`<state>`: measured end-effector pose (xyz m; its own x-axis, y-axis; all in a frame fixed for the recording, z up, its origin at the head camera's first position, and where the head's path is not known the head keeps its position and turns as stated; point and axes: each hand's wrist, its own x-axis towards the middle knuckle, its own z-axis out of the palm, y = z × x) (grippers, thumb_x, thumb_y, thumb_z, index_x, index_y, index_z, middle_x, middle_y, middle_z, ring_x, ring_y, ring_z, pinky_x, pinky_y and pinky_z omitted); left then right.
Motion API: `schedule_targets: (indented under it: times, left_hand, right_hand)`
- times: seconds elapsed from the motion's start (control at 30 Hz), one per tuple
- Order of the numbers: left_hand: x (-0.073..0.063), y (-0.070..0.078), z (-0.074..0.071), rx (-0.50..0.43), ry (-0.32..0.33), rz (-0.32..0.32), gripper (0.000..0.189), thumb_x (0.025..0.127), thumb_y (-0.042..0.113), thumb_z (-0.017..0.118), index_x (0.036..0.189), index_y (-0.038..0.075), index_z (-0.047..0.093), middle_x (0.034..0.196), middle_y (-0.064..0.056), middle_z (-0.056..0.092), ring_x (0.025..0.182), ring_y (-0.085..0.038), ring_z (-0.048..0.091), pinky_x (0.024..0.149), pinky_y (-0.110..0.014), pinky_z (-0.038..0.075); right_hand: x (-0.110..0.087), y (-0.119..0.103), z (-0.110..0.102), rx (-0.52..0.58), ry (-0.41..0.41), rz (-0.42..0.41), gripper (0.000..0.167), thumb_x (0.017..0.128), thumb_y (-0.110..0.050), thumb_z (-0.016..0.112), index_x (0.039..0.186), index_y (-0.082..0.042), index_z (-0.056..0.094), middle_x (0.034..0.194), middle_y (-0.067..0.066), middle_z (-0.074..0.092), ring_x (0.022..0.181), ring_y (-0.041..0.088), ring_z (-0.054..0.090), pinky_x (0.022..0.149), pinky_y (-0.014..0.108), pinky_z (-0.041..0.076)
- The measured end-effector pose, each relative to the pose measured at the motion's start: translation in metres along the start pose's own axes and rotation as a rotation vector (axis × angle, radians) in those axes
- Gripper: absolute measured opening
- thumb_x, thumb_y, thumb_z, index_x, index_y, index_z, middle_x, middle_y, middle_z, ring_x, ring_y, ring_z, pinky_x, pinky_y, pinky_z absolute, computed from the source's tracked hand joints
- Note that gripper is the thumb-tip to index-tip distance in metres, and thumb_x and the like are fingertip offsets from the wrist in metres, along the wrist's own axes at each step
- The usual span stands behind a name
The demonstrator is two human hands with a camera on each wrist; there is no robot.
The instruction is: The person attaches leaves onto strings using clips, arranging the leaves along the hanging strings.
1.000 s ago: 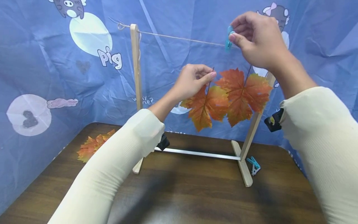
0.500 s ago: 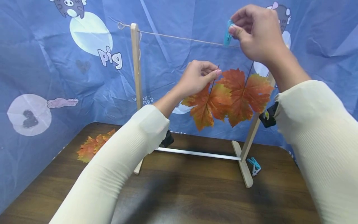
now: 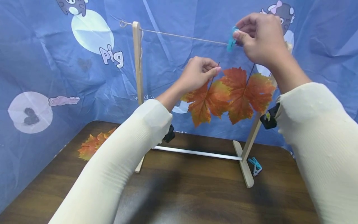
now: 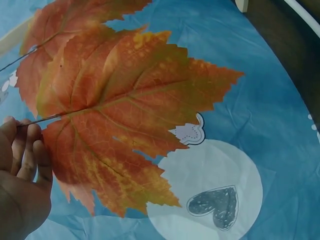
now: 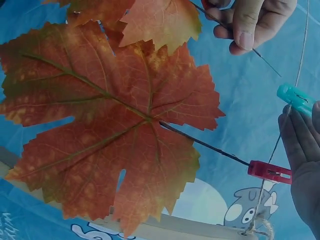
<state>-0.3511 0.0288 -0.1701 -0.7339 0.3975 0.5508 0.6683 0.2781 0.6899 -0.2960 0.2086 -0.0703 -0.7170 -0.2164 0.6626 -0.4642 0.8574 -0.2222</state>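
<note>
My left hand (image 3: 199,74) pinches the thin dark stem of an orange-red artificial maple leaf (image 3: 205,101), which hangs below the fingers. In the right wrist view the stem's free tip points toward a teal clothespin (image 5: 296,98). My right hand (image 3: 264,40) holds that clothespin between thumb and fingers, right at the twine (image 3: 184,37). A second maple leaf (image 5: 115,115) hangs from the twine by its stem, gripped by a red clothespin (image 5: 269,171) beside my right hand. The held leaf partly overlaps this one in the left wrist view.
A wooden stand with a left post (image 3: 138,62) and a right post (image 3: 251,137) carries the twine. A white rod (image 3: 195,152) joins its feet. More leaves (image 3: 92,144) lie at the table's left, and loose clothespins (image 3: 255,165) by the right foot. Patterned blue cloth (image 3: 167,15) hangs behind.
My left hand has risen a little and shifted right with its leaf, closer to the teal clothespin. My right hand went up with the clothespin, then came back down to the twine.
</note>
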Motion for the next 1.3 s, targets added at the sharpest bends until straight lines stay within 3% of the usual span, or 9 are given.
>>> schedule_targets:
  times: [0.17,0.43,0.67,0.8,0.93,1.03,1.17,1.3]
  left_hand:
    - [0.002,0.002,0.001,0.011,-0.003,0.015,0.025,0.102,0.024,0.065,0.113,0.004,0.076,0.103,-0.01,0.076,0.089,-0.017,0.071,0.08,-0.026,0.053]
    - [0.002,0.008,0.004,0.009,-0.019,0.014,0.025,0.101,0.025,0.066,0.111,0.006,0.077,0.102,-0.01,0.076,0.086,-0.015,0.071,0.079,-0.026,0.054]
    - [0.005,0.013,0.006,-0.039,0.037,0.023,0.023,0.101,0.024,0.067,0.109,0.005,0.077,0.09,-0.01,0.075,0.08,-0.015,0.069,0.075,-0.026,0.053]
    - [0.006,0.015,0.006,-0.043,0.06,0.027,0.022,0.1,0.024,0.068,0.107,0.005,0.077,0.092,-0.012,0.076,0.079,-0.013,0.069,0.076,-0.025,0.053]
    - [0.006,0.016,0.007,-0.044,0.078,0.027,0.023,0.1,0.025,0.069,0.106,0.005,0.078,0.093,-0.009,0.076,0.079,-0.012,0.069,0.076,-0.025,0.053]
    - [0.006,0.018,0.009,-0.045,0.099,0.016,0.023,0.099,0.027,0.069,0.106,0.007,0.078,0.092,-0.003,0.076,0.08,-0.01,0.069,0.076,-0.024,0.054]
    - [0.006,0.02,0.011,-0.037,0.126,0.004,0.021,0.099,0.029,0.07,0.103,0.01,0.078,0.091,0.002,0.076,0.08,-0.008,0.069,0.075,-0.023,0.054]
    - [0.004,0.021,0.012,-0.045,0.142,0.001,0.02,0.099,0.028,0.07,0.1,0.01,0.078,0.089,0.0,0.076,0.079,-0.009,0.069,0.073,-0.024,0.054]
  right_hand:
    - [0.0,0.003,0.001,0.012,-0.007,-0.002,0.037,0.106,-0.027,0.057,0.131,0.0,0.064,0.121,0.014,0.073,0.107,0.021,0.072,0.085,0.023,0.05]
    - [-0.001,0.003,0.001,0.019,-0.004,-0.004,0.037,0.106,-0.026,0.058,0.13,0.0,0.064,0.122,0.014,0.073,0.109,0.022,0.072,0.088,0.024,0.053]
    - [-0.002,0.0,0.003,0.023,-0.035,-0.011,0.037,0.106,-0.027,0.057,0.131,0.0,0.064,0.121,0.014,0.073,0.11,0.027,0.071,0.085,0.023,0.052]
    - [-0.003,0.0,0.002,0.027,-0.046,-0.002,0.039,0.106,-0.029,0.057,0.131,0.0,0.064,0.122,0.015,0.072,0.109,0.028,0.071,0.082,0.022,0.051]
    - [-0.002,0.001,0.001,0.05,-0.052,0.013,0.039,0.105,-0.029,0.058,0.13,0.0,0.064,0.121,0.016,0.072,0.097,0.009,0.073,0.078,0.018,0.049]
    - [-0.001,0.002,0.0,0.073,-0.055,0.023,0.038,0.105,-0.029,0.059,0.128,0.001,0.065,0.119,0.018,0.073,0.083,-0.006,0.066,0.076,0.016,0.048]
    - [-0.001,0.003,0.0,0.091,-0.067,0.044,0.039,0.105,-0.03,0.06,0.128,0.001,0.066,0.119,0.019,0.072,0.078,-0.01,0.063,0.08,0.019,0.052]
    - [0.001,0.002,-0.001,0.105,-0.075,0.051,0.038,0.104,-0.029,0.06,0.127,0.001,0.066,0.118,0.02,0.072,0.076,-0.009,0.063,0.083,0.022,0.055]
